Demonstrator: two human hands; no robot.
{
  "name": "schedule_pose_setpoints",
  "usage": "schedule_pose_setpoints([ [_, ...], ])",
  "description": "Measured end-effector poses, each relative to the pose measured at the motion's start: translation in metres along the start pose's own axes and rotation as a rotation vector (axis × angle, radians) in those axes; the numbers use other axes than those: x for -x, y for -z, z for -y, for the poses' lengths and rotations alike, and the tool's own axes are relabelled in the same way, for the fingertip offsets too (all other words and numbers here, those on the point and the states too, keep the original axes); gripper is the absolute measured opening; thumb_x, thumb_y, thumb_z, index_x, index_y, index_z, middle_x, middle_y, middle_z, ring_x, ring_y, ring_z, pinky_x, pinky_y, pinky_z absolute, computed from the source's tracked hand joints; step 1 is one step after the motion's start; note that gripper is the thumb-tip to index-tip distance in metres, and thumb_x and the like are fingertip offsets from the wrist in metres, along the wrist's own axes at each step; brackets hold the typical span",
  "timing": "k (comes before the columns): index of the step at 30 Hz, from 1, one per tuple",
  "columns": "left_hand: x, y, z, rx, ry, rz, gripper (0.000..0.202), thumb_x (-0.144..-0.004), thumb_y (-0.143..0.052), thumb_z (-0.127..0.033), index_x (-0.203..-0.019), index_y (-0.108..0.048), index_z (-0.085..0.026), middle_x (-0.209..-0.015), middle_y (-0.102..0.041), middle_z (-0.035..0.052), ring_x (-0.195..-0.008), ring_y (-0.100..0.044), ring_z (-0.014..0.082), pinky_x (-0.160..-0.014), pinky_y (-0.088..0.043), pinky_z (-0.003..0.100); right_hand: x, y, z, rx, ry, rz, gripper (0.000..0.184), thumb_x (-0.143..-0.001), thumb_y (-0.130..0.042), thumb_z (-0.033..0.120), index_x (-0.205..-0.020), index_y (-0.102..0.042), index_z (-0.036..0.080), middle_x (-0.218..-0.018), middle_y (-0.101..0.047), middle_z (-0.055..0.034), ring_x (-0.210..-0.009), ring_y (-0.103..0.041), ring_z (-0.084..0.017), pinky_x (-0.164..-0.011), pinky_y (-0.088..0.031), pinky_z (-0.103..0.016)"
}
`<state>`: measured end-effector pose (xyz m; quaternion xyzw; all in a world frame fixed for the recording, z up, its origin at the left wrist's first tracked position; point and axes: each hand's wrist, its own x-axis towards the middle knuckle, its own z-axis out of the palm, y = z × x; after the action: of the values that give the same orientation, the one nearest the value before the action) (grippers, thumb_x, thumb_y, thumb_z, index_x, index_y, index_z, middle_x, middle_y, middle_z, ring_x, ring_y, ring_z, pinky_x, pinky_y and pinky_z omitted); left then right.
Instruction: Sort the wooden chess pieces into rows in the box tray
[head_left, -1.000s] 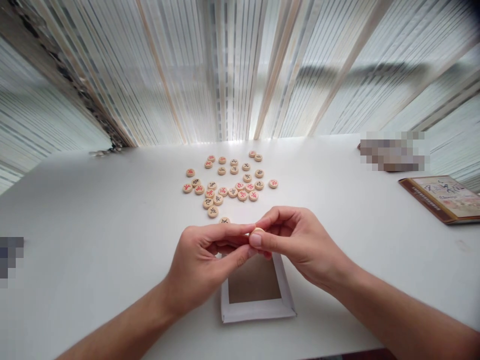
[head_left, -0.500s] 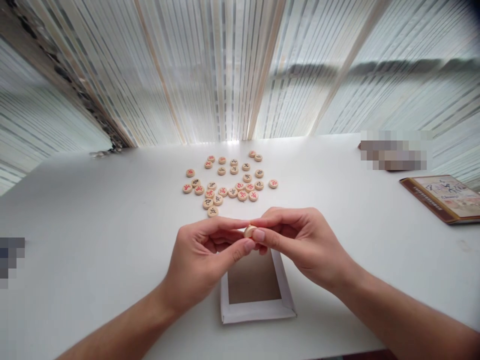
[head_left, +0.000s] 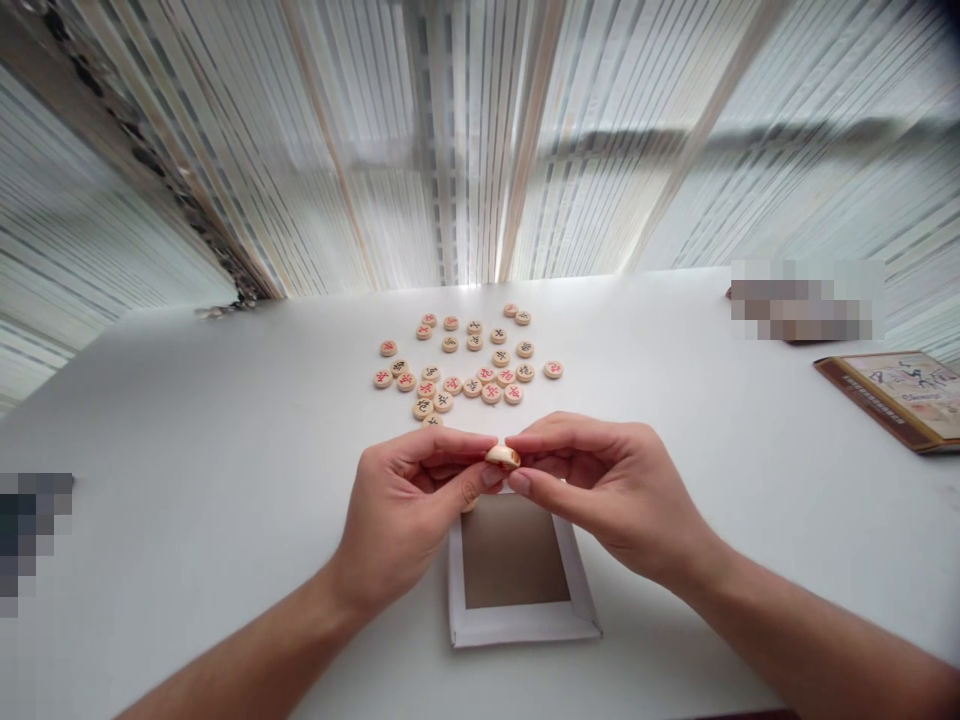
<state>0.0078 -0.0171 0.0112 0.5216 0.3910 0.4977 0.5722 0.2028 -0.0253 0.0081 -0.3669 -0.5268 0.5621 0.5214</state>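
Note:
My left hand (head_left: pixel 401 505) and my right hand (head_left: pixel 600 485) meet fingertip to fingertip over the white table (head_left: pixel 187 430). Both pinch one small round wooden chess piece (head_left: pixel 502 457), held tilted between thumbs and forefingers. Just below the hands lies a shallow open white cardboard box (head_left: pixel 521 625) with a brown bottom and nothing in it. Beyond the hands, several round wooden pieces (head_left: pixel 469 360) with red or black characters lie scattered flat on the table. One of them is partly hidden behind my left fingers.
A brown printed box lid (head_left: pixel 896 395) lies at the right edge of the table. A blurred-out object (head_left: pixel 802 305) sits at the far right. Striped blinds (head_left: pixel 480 140) stand behind the table's far edge.
The wooden piece has turned in my fingertips and shows more of its edge. Both hands have drifted slightly away from me, uncovering more of the box.

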Motion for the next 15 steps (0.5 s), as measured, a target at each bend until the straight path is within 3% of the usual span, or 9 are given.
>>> schedule_pose_setpoints([
  [5,0.0,-0.0004,0.0031,-0.011,-0.062,-0.001,0.022,-0.079,-0.093,-0.008,-0.093,-0.09,-0.025,-0.091,-0.088,0.001,-0.085,-0.085,0.0178,-0.079,-0.07,0.02,0.0003,0.0009,0.0005,0.089,0.072,-0.02,0.021,-0.079,-0.098,0.037,-0.094,-0.09,0.024,-0.092,-0.083,-0.009,-0.084,-0.078,-0.024,-0.076,-0.068,-0.035],
  [11,0.0038,0.0021,0.0042,-0.114,-0.113,-0.023,0.021,-0.083,-0.092,-0.014,-0.101,-0.09,-0.024,-0.096,-0.088,0.003,-0.087,-0.086,0.0202,-0.081,-0.072,0.024,0.0029,0.0011,-0.0036,-0.004,-0.03,-0.03,0.027,-0.076,-0.1,0.026,-0.101,-0.09,0.026,-0.096,-0.086,-0.0062,-0.088,-0.082,-0.023,-0.085,-0.07,-0.033],
  [15,0.0055,0.0029,0.0038,-0.151,-0.148,-0.048,0.02,-0.081,-0.094,-0.017,-0.099,-0.09,-0.022,-0.092,-0.088,0.0034,-0.08,-0.085,0.0206,-0.077,-0.072,0.025,0.0028,0.0009,-0.0035,-0.104,-0.058,-0.026,0.028,-0.075,-0.1,0.022,-0.101,-0.09,0.026,-0.092,-0.087,-0.0065,-0.082,-0.083,-0.022,-0.078,-0.072,-0.033],
])
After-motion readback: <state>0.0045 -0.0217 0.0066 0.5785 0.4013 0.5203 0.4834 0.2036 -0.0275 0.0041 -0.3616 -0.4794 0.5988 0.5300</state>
